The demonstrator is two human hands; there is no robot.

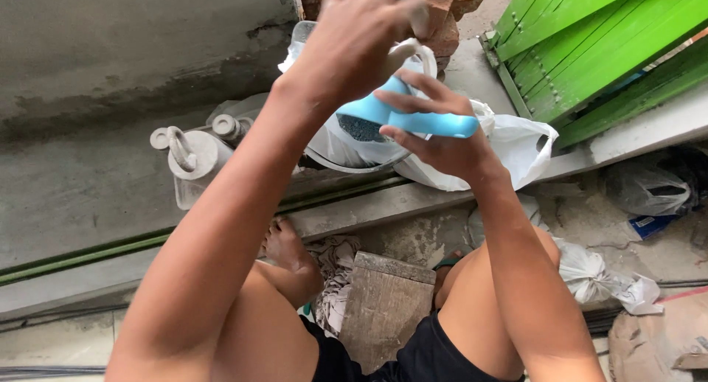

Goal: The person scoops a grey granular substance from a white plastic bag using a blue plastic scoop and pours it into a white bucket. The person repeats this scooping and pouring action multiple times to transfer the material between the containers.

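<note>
1. Capped white containers: 2 of them, with loop-handled lids, on the concrete ledge well left of and below the left hand.

2. Left hand: raised in front of the camera, back of the hand showing, fingers curled over near the top of the scoop; whether it grips anything cannot be told.

3. Light blue plastic scoop: held just below the left hand, dark grey powder in its bowl, handle pointing right.

4. Right hand: closed on the scoop's handle, fingers wrapped around from beneath.

5. White plastic bag: open, crumpled, directly under and behind both hands, against a round white rim.

6. Wooden block: below the hands, between the person's bare knees, beside a grey rag.

7. Green slatted wooden panel: leaning, up and right of the right hand.

8. Knotted white bags: on the dusty floor, low right of the right forearm.
</note>
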